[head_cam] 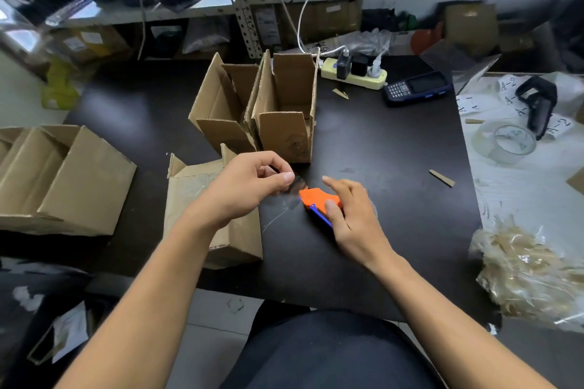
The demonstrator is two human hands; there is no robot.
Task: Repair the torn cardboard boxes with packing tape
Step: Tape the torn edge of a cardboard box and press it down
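My right hand [350, 215] grips an orange and blue tape dispenser [317, 200] low over the dark table [395, 199]. My left hand [249, 181] pinches a strip of clear packing tape [292, 188] that runs from the dispenser's front. Under my left forearm lies a flattened cardboard box [192, 199] with tape on its top. Two open cardboard boxes stand upright behind it, one on the left [221, 107] and one on the right [287, 110] with ragged flap edges.
A larger cardboard box [63, 180] lies at the left. A power strip [354, 74] and a handheld scanner [417, 88] sit at the back. A clear tape roll [505, 142], paper labels and a bag of scraps [524, 268] are on the right. Cardboard slivers [442, 178] dot the table.
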